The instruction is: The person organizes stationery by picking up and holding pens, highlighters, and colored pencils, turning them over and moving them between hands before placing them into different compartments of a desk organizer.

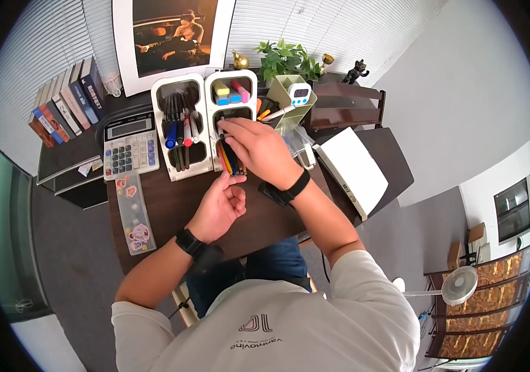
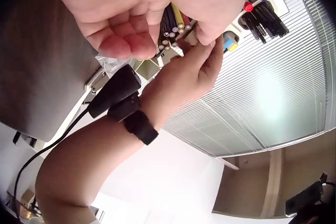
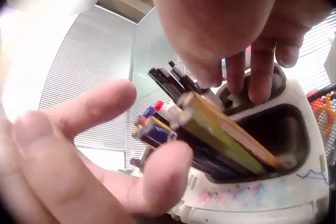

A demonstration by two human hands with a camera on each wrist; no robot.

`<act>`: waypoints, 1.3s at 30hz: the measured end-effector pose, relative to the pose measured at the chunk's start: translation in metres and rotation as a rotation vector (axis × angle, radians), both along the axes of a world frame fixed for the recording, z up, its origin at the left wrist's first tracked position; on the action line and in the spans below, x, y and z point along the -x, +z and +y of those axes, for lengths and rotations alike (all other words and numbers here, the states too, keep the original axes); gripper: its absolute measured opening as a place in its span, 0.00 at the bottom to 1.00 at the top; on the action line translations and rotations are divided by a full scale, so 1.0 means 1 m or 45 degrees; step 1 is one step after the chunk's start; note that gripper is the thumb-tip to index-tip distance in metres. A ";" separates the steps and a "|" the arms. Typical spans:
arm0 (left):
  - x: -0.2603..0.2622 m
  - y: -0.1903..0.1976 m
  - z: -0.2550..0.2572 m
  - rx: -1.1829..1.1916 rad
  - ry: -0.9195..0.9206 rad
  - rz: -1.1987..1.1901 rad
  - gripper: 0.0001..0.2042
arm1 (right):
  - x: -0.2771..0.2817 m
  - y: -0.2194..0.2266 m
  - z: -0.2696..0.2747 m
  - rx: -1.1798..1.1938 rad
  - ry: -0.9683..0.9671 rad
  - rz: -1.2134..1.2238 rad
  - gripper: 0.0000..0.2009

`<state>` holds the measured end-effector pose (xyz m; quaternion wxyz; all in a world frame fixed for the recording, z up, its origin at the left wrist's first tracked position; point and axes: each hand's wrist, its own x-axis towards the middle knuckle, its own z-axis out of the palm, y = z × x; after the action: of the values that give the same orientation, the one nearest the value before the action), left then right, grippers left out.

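Observation:
Two white desk organizers stand side by side in the head view, the left organizer holding dark pens and markers. My right hand reaches over the right organizer. In the right wrist view its fingers point down, nearly straight, at the smaller compartment; the thumb's contact is hidden. Colored pencils lean in the larger front compartment. My left hand is just in front of them, index finger and thumb apart, other fingers loosely bent, nothing visible in its grasp. Highlighters fill the back compartment.
A calculator and a stickered clear ruler-like strip lie to the left. Right of the organizers stand a green holder with a white timer and a white box. Books line the left back.

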<state>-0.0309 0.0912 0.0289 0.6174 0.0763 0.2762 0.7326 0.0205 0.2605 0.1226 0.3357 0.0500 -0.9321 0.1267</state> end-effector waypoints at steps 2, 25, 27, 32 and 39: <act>0.003 -0.002 0.000 -0.008 -0.010 0.016 0.24 | -0.013 0.003 -0.006 0.191 -0.105 0.058 0.14; 0.009 0.002 0.050 0.017 -0.057 -0.120 0.25 | -0.079 -0.065 -0.010 0.811 0.149 -0.011 0.11; -0.006 0.011 0.042 0.121 0.004 -0.107 0.21 | -0.091 -0.066 -0.005 0.774 0.201 0.011 0.10; -0.058 0.028 0.007 0.361 0.110 0.021 0.17 | -0.140 -0.060 -0.008 0.861 0.426 -0.136 0.09; -0.093 0.024 -0.034 0.461 0.023 0.212 0.10 | -0.164 -0.097 -0.032 1.684 0.124 0.009 0.08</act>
<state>0.0626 0.0575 0.0527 0.5894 0.0216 0.4543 0.6677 0.1848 0.2283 0.0254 0.2927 -0.1240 -0.6533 0.6871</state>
